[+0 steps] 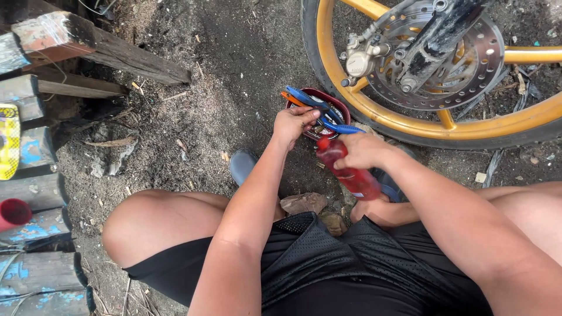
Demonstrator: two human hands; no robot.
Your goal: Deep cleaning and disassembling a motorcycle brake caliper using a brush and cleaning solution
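- Head view shows a person squatting on dirt, with a yellow wheel (410,120) at two o'clock.
- The right hand (364,151) has its fingers wrapped tight around a red bottle (349,169), tipped toward a small red tin (339,105) at twelve o'clock.
- The left hand (291,124) pinches the tin's near edge; blue-handled pliers (319,108) lie across it.
- The red stuff could spill on the ground if the bottle tips too fast.
- The tin could flip, because the pliers sit loose on top.

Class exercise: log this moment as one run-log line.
left hand: over small dark red bowl, touching blue-handled pliers | right hand: grip on red plastic bottle | yellow-rimmed motorcycle wheel behind
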